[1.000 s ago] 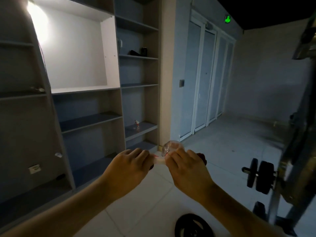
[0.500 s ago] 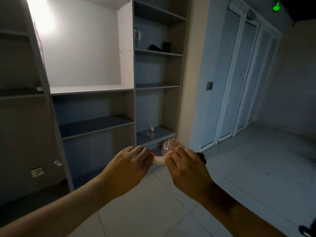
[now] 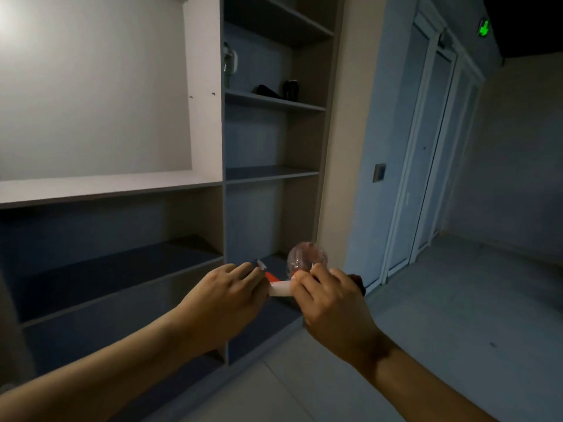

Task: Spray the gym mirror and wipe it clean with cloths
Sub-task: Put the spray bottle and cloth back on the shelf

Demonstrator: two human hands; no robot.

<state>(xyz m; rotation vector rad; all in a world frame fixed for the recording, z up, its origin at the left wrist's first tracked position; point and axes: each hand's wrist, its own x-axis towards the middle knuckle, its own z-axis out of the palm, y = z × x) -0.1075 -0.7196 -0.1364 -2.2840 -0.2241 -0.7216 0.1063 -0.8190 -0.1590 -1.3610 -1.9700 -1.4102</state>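
Note:
I hold a spray bottle (image 3: pixel 306 257) out in front of me at waist height; its clear rounded body shows above my right hand (image 3: pixel 330 296), and its white and red spray head (image 3: pixel 277 287) sticks out between both hands. My right hand grips the bottle near its neck. My left hand (image 3: pixel 227 289) has its fingers curled round the nozzle end of the spray head. No mirror and no cloth are in view.
A tall open shelving unit (image 3: pixel 268 173) fills the left and centre, with dark items (image 3: pixel 278 89) on an upper shelf. Pale double doors (image 3: pixel 426 153) with a green exit sign (image 3: pixel 484 28) stand at right. Light floor tiles (image 3: pixel 426 315) lie below.
The view has swung left and closer to the shelving; the gym weights at right are out of view. Both hands keep their hold on the spray bottle.

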